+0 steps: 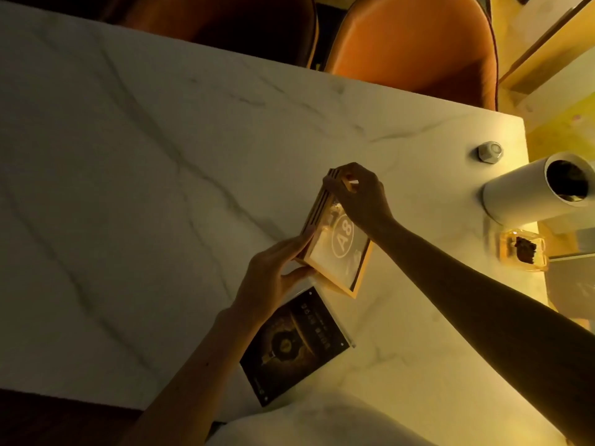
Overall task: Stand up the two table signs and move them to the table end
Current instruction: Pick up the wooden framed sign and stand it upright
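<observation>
A wooden-framed table sign (338, 252) marked "A8" is tilted up off the white marble table (161, 172), with its grooved wooden base at the upper left. My left hand (273, 278) grips the base's near end. My right hand (357, 194) pinches the base's far end from above. A second sign (296, 346), dark with gold print in a clear acrylic holder, lies flat on the table just below the first, partly under my left forearm.
At the right table end stand a white cylindrical lamp or holder (534, 191), a small hexagonal silver object (490, 152) and a clear amber dish (523, 249) with something dark in it. Two orange chairs (415, 43) sit along the far side.
</observation>
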